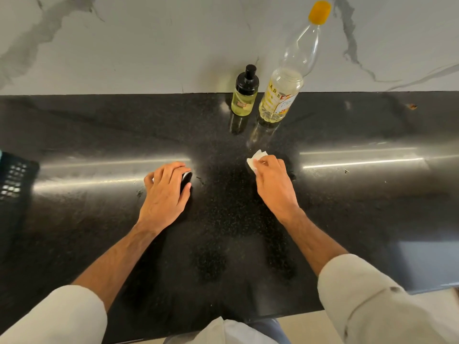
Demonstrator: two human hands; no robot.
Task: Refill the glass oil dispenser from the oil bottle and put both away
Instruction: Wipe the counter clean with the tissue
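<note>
A small glass oil dispenser [244, 100] with a black pump cap stands at the back of the black counter, holding yellow oil. Right beside it stands the tall clear oil bottle [285, 88] with a yellow cap, oil only in its lower part. My right hand [269, 177] pinches a folded white tissue [255, 160] against the counter, in front of the bottle. My left hand [166, 187] rests curled over a small dark round object [186, 178] on the counter, most of it hidden under my fingers.
The black speckled countertop [223, 232] runs across the view, with a grey marble backsplash [149, 45] behind. A black perforated basket [13, 180] sits at the left edge. The counter's front edge lies close to my body.
</note>
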